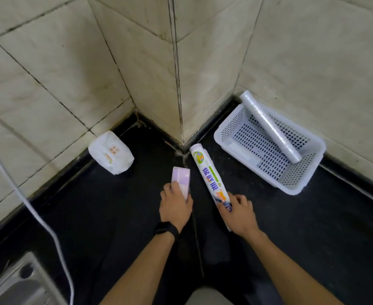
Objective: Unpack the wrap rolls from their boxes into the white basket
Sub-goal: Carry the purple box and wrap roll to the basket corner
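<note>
A white perforated basket [229, 128] stands on the black counter at the right, against the tiled wall. One bare clear wrap roll [269, 126] lies slanted in it, its far end propped on the basket's back rim. My left hand [174, 208] grips the near end of a pale purple box [181, 179]. My right hand [238, 211] holds the near end of a long white printed wrap box [207, 172], which points away toward the wall corner. Both boxes sit just left of the basket.
A white plastic bag [110, 153] with print lies at the wall on the left. A white cable [38, 216] runs across the counter's left side. A steel sink [16, 282] shows at the bottom left. A tiled pillar corner [179, 84] juts out behind the boxes.
</note>
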